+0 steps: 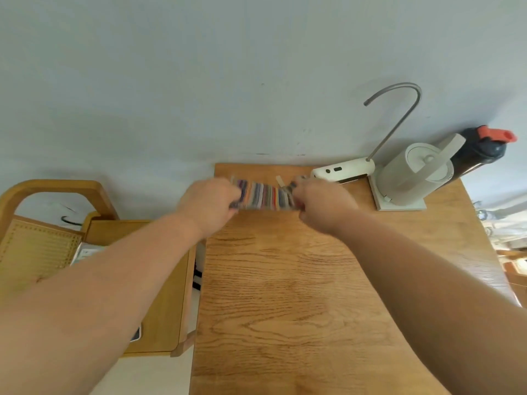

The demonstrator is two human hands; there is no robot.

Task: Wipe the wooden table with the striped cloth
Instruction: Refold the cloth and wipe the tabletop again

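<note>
A multicoloured striped cloth (263, 196) is stretched between my two hands near the far edge of the wooden table (293, 295). My left hand (208, 205) is closed on the cloth's left end. Gripping its right end is my right hand (322, 205). The cloth is blurred and sits low over the table top; I cannot tell whether it touches the wood. A small pale tag sticks up from its upper right corner.
A white water dispenser (343, 171) with a curved metal spout stands at the back right, beside a grey kettle (415, 175) on a white base and a dark bottle (479, 155) with an orange cap. A wooden chair (51, 212) sits left. The wall is close behind.
</note>
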